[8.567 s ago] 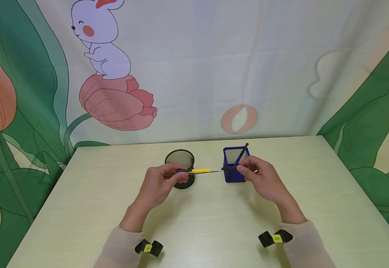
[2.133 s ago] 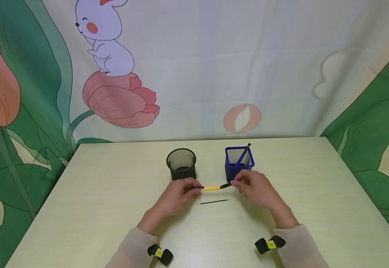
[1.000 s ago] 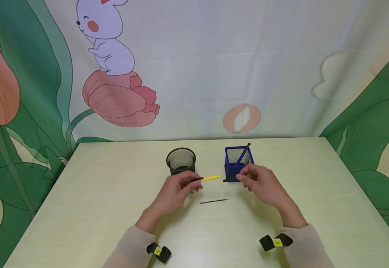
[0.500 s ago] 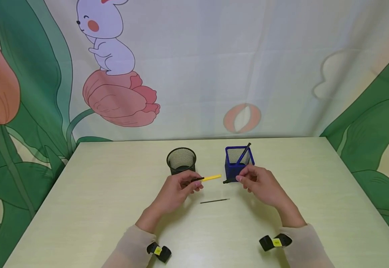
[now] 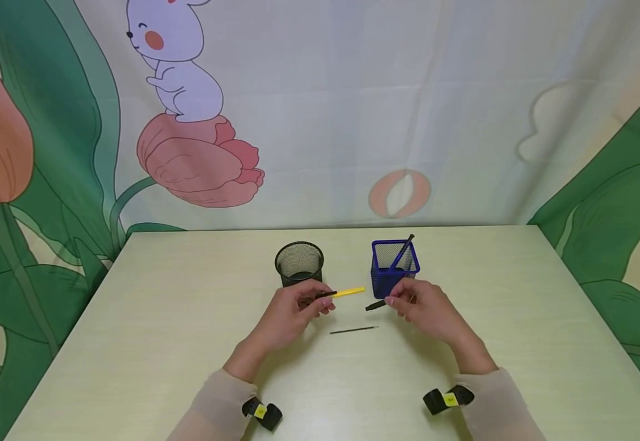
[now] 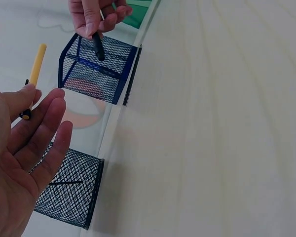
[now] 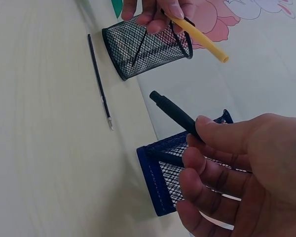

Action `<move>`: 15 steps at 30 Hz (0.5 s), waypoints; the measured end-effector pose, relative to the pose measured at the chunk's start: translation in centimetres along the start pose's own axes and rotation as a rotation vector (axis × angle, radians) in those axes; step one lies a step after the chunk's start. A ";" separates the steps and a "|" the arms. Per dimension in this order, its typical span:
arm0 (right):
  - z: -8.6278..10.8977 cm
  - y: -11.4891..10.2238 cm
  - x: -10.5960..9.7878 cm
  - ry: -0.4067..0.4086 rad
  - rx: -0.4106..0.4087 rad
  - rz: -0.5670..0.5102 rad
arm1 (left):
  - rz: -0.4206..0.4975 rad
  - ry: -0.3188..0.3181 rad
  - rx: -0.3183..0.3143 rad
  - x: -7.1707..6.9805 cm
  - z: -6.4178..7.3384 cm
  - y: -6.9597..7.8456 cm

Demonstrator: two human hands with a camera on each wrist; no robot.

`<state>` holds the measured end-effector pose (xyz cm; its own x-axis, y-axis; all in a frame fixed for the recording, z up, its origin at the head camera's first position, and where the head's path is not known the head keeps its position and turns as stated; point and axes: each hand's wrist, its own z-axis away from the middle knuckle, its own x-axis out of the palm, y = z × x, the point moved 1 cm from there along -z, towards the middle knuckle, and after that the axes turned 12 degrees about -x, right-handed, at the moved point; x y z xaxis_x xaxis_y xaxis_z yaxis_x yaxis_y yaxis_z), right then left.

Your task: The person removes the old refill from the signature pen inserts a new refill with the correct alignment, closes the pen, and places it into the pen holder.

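My left hand [image 5: 292,312] pinches a yellow pen barrel [image 5: 350,292] by its black clip end, thumb on top; the open end points right. Opposite it, my right hand [image 5: 430,312] pinches a short black pen grip section [image 5: 376,305] between thumb and fingertips, its ribbed end towards the left hand in the right wrist view. The two pen parts are apart, both held above the table. Below them, a thin dark pen refill [image 5: 354,330] with a pale tip lies on the table. In the left wrist view the other left fingers [image 6: 52,111] are extended away from the barrel.
A round black mesh pen holder [image 5: 299,260] stands just behind my left hand. Behind my right hand is a square blue mesh pen holder [image 5: 377,282] with a blue and black pen [image 5: 405,248] leaning in it. A printed curtain [image 5: 320,122] hangs behind the table.
Earliest, the refill was up between the hands; later it lies on the table. The grip section met the barrel, then parted from it. Lately my right hand has dipped slightly; the left stays put.
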<state>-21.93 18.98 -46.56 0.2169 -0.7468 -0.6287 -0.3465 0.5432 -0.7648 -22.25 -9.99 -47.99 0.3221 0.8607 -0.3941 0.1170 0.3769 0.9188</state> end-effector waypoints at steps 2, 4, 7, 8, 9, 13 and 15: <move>-0.1 0.2 0.2 -0.008 0.001 0.008 | 0.001 -0.001 -0.002 0.0 0.0 0.0; -0.1 0.3 0.4 -0.011 0.005 0.015 | -0.001 0.000 -0.001 0.0 0.0 0.1; -0.2 0.5 0.6 -0.016 0.004 0.027 | -0.002 0.000 0.000 0.0 0.0 0.1; -0.2 0.5 0.7 -0.018 0.005 0.034 | -0.001 0.000 0.000 0.0 0.0 0.1; -0.2 0.5 0.7 -0.018 0.008 0.040 | -0.001 0.000 0.001 0.0 0.0 0.1; -0.2 0.5 0.8 -0.022 0.016 0.060 | -0.002 -0.002 0.004 0.0 0.0 0.0; -0.2 0.5 0.9 -0.026 0.016 0.071 | -0.006 -0.002 0.007 0.0 0.0 0.0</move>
<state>-22.14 18.51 -47.50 0.2156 -0.6963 -0.6846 -0.3474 0.6005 -0.7202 -22.21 -9.99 -47.98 0.3233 0.8576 -0.4000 0.1261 0.3799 0.9164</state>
